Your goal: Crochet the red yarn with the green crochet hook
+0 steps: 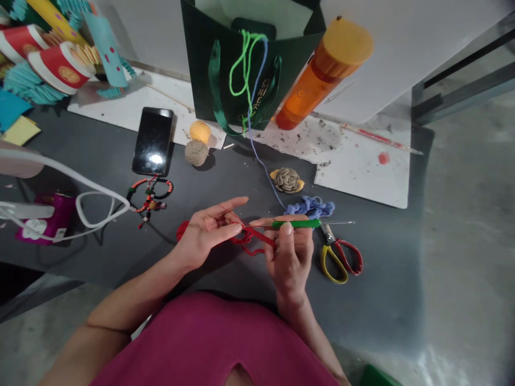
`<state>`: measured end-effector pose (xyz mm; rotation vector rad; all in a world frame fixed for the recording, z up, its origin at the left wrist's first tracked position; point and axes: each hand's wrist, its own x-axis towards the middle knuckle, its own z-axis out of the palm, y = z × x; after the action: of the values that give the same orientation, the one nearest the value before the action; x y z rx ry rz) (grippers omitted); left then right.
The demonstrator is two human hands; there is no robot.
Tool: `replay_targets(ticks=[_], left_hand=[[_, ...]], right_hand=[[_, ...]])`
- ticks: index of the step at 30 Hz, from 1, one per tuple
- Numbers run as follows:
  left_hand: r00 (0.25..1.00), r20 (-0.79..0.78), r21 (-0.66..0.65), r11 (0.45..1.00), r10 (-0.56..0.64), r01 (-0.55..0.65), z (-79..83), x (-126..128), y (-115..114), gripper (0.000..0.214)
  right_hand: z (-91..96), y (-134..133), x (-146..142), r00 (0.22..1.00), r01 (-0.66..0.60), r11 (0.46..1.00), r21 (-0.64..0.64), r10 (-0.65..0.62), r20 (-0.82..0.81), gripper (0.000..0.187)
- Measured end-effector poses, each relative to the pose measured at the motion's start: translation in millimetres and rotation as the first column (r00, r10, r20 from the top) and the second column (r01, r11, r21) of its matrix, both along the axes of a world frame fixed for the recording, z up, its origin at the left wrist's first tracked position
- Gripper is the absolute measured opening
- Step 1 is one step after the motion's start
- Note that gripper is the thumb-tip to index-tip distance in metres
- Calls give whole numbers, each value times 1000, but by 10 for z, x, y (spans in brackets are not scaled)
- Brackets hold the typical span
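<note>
My right hand [290,254] is closed around a crochet hook with a green handle [300,224]; one metal end points right and the other reaches left toward the yarn. Between thumb and fingers, my left hand [209,230] pinches red yarn [257,235], with a strand running over its fingers. A strip of the red yarn also passes under my right fingers, and loose loops hang between both hands. Partly hidden behind my left wrist is a red ball of yarn [182,230]. Scissors with yellow and red handles [335,264] lie just right of my right hand.
Blue yarn [311,206] lies beyond my right hand, its strand leading up to a dark green paper bag [201,69]. Nearby are a crocheted flower [287,180], small yarn balls [197,153], a phone [153,140], a beaded bracelet [151,203] and an orange tube [317,80]. White cables [80,166] cross the left side.
</note>
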<state>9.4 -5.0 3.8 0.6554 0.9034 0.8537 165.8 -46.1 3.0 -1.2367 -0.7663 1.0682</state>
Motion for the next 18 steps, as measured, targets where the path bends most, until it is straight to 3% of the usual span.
replay_targets(ticks=[6, 12, 18], left_hand=[[997, -65, 31, 999, 28, -26, 25, -3, 2, 46], [981, -180, 106, 993, 75, -57, 53, 19, 0, 44], [957, -272, 155, 986, 104, -63, 70, 27, -15, 47]], right_hand=[[-15, -109, 38, 946, -23, 990, 142, -24, 323, 9], [-109, -150, 43, 882, -138, 929, 344, -42, 469, 28], [-146, -144, 32, 818, -190, 911, 365, -59, 572, 35]])
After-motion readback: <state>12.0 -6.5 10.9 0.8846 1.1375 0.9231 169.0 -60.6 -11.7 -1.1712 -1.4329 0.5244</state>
